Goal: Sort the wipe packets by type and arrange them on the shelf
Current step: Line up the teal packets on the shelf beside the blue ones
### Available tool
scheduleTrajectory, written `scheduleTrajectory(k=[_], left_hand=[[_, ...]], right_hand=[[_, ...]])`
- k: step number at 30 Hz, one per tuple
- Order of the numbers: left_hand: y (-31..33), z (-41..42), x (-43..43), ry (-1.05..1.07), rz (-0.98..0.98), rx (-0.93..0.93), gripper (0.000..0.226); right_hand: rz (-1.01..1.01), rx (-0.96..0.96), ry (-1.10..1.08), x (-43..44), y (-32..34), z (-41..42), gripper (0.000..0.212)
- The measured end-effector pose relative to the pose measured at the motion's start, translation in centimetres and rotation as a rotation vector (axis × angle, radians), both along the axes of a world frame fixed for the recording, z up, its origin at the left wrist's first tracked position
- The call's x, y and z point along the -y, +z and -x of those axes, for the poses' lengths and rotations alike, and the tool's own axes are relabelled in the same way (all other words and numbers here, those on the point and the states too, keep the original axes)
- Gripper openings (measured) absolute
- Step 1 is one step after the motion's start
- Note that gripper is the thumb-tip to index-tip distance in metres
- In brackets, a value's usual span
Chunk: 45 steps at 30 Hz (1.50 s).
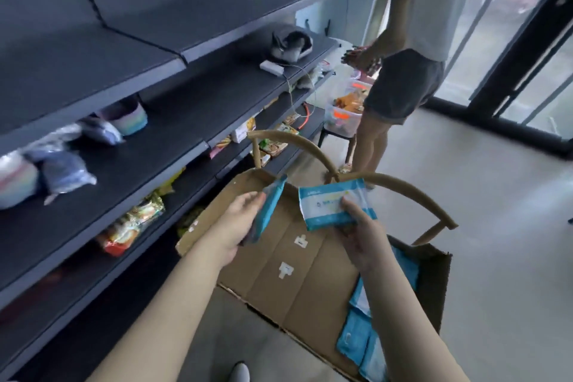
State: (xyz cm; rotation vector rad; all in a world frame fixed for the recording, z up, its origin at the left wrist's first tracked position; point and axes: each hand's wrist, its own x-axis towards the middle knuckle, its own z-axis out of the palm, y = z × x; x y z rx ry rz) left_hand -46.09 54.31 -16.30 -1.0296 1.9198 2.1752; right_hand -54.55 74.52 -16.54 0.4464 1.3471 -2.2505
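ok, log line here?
left hand: grips edge-on wipe packet | right hand: grips blue-white wipe packet | cardboard box: more packets inside

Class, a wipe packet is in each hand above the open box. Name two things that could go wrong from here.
The right hand pinches its white-and-blue packet by the lower edge only; it could slip into the cardboard box. The left hand holds a teal packet edge-on, label unseen, so it might be shelved with the wrong type.

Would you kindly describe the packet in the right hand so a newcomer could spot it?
Find the cardboard box beside the shelving. Above its flap, the right hand pinches a wipe packet. Unlike the left hand's edge-on packet, its white-and-blue face shows.
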Motion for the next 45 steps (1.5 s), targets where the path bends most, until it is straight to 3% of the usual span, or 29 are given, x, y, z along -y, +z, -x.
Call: scheduleTrajectory(k=[4, 11, 18, 25, 30, 40, 45], left_hand=[[1.9, -3.9, 0.6, 0.187, 0.039, -0.101, 0.023], [3.8, -11.8, 2.8, 0.388, 0.069, -0.22, 0.034], [5.9, -21.4, 7.9, 0.582, 0.028, -0.259, 0.027], [7.4, -33.7, 16.4, 0.76, 0.081, -0.256, 0.052], [8.2, -41.6, 21.3, 0.877, 0.076, -0.297, 0.06], [9.1, -50.9, 30.1, 1.303, 0.067, -0.442, 0.021], [8.3, -52.7, 35.6, 1.418, 0.275, -0.293, 0.023]], right_hand=[[0.021, -0.037, 0.153, 1.2, 1.8, -0.4, 0.028], [0.008, -0.072, 0.343, 5.5, 4.0, -3.0, 0.033], [-0.017, -0.153, 0.53, 14.2, 5.2, -9.0, 0.032], [0.066, -0.165, 0.714, 25.7, 6.1, -19.0, 0.017], [0.112, -0.206, 0.846, 32.4, 6.9, -26.1, 0.02], [0.116, -0.324, 1.012, 44.9, 9.7, -33.6, 0.014], [0.178, -0.379, 1.05, 51.3, 10.1, -34.0, 0.016]])
